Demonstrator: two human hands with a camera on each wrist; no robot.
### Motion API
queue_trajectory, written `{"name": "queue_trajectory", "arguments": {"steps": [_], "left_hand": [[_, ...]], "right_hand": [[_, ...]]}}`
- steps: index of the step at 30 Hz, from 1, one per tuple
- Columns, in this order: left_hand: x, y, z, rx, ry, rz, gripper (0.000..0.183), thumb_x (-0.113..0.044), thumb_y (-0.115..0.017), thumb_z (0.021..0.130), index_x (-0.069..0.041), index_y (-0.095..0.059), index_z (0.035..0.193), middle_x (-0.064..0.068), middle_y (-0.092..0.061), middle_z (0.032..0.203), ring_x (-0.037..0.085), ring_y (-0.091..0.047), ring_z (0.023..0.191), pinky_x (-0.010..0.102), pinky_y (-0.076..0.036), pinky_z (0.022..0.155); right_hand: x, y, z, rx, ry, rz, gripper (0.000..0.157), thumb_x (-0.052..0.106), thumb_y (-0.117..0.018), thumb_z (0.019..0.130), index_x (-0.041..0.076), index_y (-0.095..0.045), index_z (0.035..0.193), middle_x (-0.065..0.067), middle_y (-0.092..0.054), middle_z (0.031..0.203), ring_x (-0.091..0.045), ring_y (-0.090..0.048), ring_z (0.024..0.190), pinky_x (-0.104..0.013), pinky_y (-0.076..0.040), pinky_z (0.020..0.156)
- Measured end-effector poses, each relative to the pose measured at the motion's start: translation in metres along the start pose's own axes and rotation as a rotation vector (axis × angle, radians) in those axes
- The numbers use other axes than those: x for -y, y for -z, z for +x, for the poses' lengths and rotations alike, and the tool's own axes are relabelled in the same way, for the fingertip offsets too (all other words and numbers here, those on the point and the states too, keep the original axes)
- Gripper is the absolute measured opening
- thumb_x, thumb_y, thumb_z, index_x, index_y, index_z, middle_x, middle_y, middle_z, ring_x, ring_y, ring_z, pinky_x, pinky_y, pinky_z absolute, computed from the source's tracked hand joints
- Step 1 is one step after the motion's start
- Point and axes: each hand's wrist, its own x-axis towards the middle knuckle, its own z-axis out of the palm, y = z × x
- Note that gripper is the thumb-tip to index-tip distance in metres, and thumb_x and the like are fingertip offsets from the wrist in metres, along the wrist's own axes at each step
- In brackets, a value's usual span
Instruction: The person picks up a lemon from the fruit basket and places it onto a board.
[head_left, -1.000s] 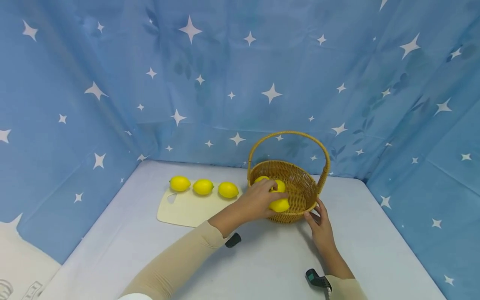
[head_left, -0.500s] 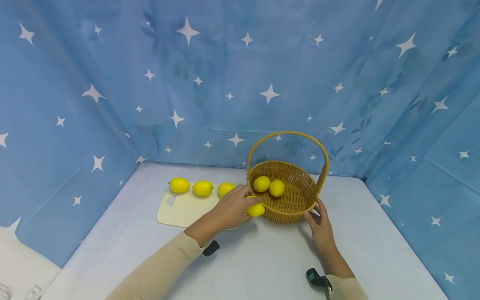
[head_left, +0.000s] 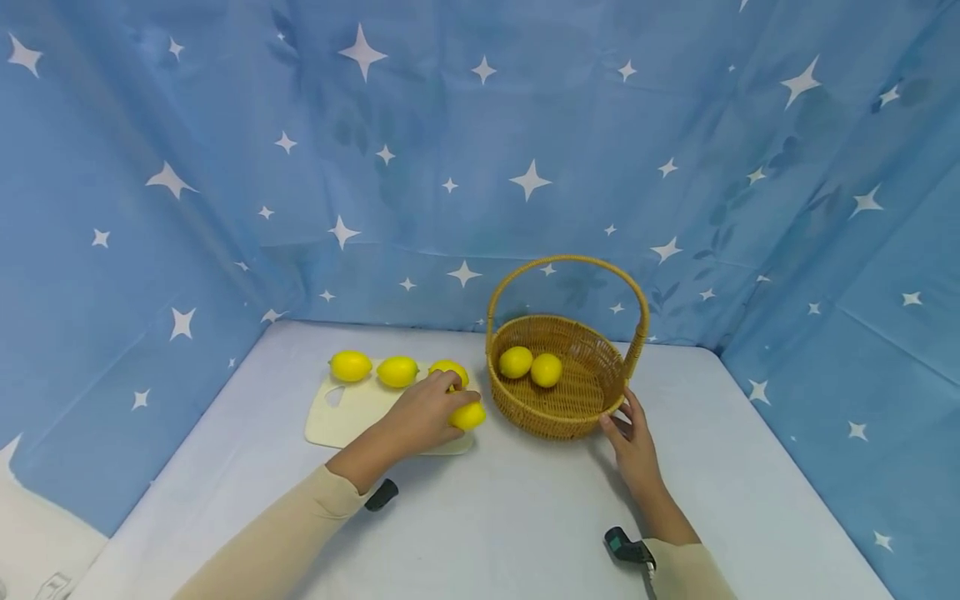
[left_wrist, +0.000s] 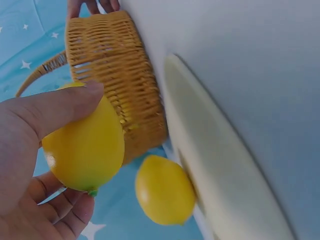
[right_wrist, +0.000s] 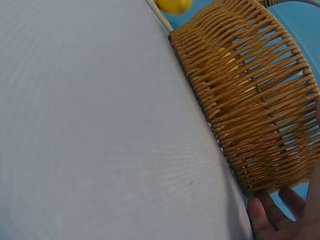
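"While the left hand (head_left: 423, 417) grips a lemon (head_left: 468, 416) by the right end of the cutting board (head_left: 356, 423), what worries you?"

"Loose fingers: something that glossy could slip and roll."

"And the right hand (head_left: 636, 450)?"

"Thumb and fingers hold the basket (head_left: 551, 424); a hard pull might tip it, shifting the two lemons inside (head_left: 547, 371)."

"Farther back?"

"The row's rightmost lemon (head_left: 450, 367) sits just behind the held one; a careless knuckle could bump it."

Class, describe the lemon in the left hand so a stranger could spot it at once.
On the white table, find the wicker basket, then the pale board to its left. Near the board's basket end, a left hand grips the lemon. It alone is held: three lemons line the board's far edge, and two lemons sit in the basket.
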Motion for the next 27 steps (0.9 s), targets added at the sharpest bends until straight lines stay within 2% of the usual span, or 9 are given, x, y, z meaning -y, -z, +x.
{"name": "queue_trajectory", "arguments": {"steps": [8,14,18,24,27], "left_hand": [[0.011,-0.005,-0.011,0.028,0.016,0.022,0.047,-0.029,-0.084,0.076,-0.022,-0.069,0.12,0.004,-0.055,0.109,0.017,-0.048,0.088,0.03,-0.045,0.07],[0.014,-0.011,-0.012,0.071,0.062,0.012,0.047,-0.028,-0.083,0.077,-0.02,-0.069,0.12,0.005,-0.056,0.109,0.017,-0.048,0.088,0.031,-0.044,0.074],[0.014,-0.013,-0.012,0.098,0.086,-0.005,0.046,-0.028,-0.083,0.077,-0.02,-0.069,0.121,0.005,-0.056,0.11,0.018,-0.048,0.09,0.031,-0.044,0.074],[0.015,-0.017,-0.011,0.099,0.093,-0.009,0.046,-0.029,-0.083,0.078,-0.019,-0.069,0.121,0.005,-0.055,0.109,0.018,-0.047,0.091,0.031,-0.044,0.073],[0.016,-0.017,-0.011,0.099,0.103,-0.005,0.047,-0.03,-0.083,0.077,-0.02,-0.069,0.121,0.005,-0.055,0.109,0.017,-0.047,0.09,0.031,-0.043,0.073]], "right_hand": [[0.006,0.0,0.0,0.003,-0.008,-0.005,0.075,0.034,-0.055,0.1,0.028,-0.006,0.158,-0.018,-0.026,0.154,-0.041,-0.038,0.132,-0.059,-0.037,0.1],[0.03,0.0,-0.009,0.016,-0.026,0.002,0.075,0.027,-0.055,0.101,0.018,-0.008,0.158,-0.025,-0.025,0.152,-0.047,-0.037,0.131,-0.063,-0.036,0.099],[0.04,0.0,-0.012,0.014,-0.026,-0.018,0.074,0.027,-0.054,0.101,0.016,-0.008,0.158,-0.026,-0.026,0.151,-0.049,-0.037,0.13,-0.063,-0.036,0.099],[0.038,0.0,-0.011,0.015,-0.025,-0.017,0.074,0.029,-0.054,0.101,0.017,-0.008,0.158,-0.026,-0.026,0.151,-0.048,-0.038,0.13,-0.062,-0.037,0.099],[0.021,0.0,-0.005,0.009,-0.022,-0.017,0.075,0.034,-0.055,0.1,0.025,-0.008,0.158,-0.022,-0.027,0.152,-0.046,-0.039,0.13,-0.062,-0.037,0.098]]}}
